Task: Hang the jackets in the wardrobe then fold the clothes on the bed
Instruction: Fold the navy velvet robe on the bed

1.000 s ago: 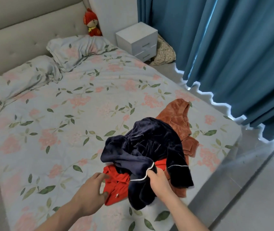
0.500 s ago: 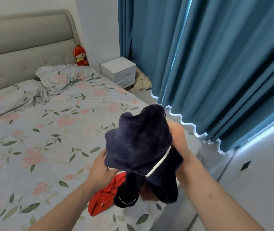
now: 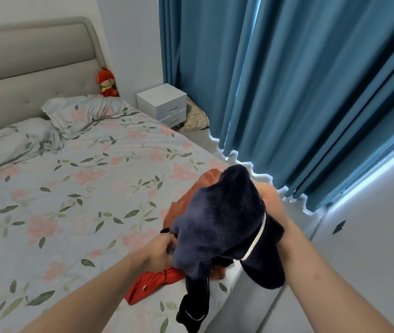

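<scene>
Both hands held the navy top (image 3: pixel 217 219) up over the bed (image 3: pixel 75 188). The left hand (image 3: pixel 160 248) pinched its edge; the right hand (image 3: pixel 271 203) gripped behind. It looked soft and floppy, best held by its edges.

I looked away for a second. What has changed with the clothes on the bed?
Both hands, left and right, lifted the navy garment off the pile and now hold it up. The red garment and rust garment stayed on the bed.
</scene>
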Action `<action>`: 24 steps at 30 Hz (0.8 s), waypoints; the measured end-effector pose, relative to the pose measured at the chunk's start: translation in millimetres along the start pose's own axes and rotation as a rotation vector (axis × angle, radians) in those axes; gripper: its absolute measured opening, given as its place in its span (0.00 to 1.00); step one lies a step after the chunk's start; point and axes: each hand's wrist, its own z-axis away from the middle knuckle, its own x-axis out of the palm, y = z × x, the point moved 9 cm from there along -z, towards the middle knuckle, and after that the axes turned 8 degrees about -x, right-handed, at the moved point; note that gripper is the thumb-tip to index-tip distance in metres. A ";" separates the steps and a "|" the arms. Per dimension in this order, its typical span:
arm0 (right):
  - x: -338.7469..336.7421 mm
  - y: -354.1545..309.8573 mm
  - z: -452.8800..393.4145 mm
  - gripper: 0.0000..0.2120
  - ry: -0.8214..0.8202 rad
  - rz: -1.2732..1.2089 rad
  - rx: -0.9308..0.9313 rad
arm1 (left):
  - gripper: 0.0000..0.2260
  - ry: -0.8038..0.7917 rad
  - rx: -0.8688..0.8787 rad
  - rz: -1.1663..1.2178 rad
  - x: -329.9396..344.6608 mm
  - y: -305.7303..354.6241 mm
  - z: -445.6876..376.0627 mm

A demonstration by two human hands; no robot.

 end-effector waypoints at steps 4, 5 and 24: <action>-52.2 7.9 -14.4 0.29 0.130 -0.158 0.006 | 0.10 0.167 -0.024 0.081 -35.5 -55.7 -19.0; -67.6 19.8 -24.1 0.22 0.128 -0.146 0.027 | 0.12 0.249 -0.024 0.128 -53.6 -50.9 -6.1; 31.0 287.5 15.9 0.45 -0.596 0.781 0.194 | 0.08 0.405 -0.042 1.052 -102.8 10.4 38.2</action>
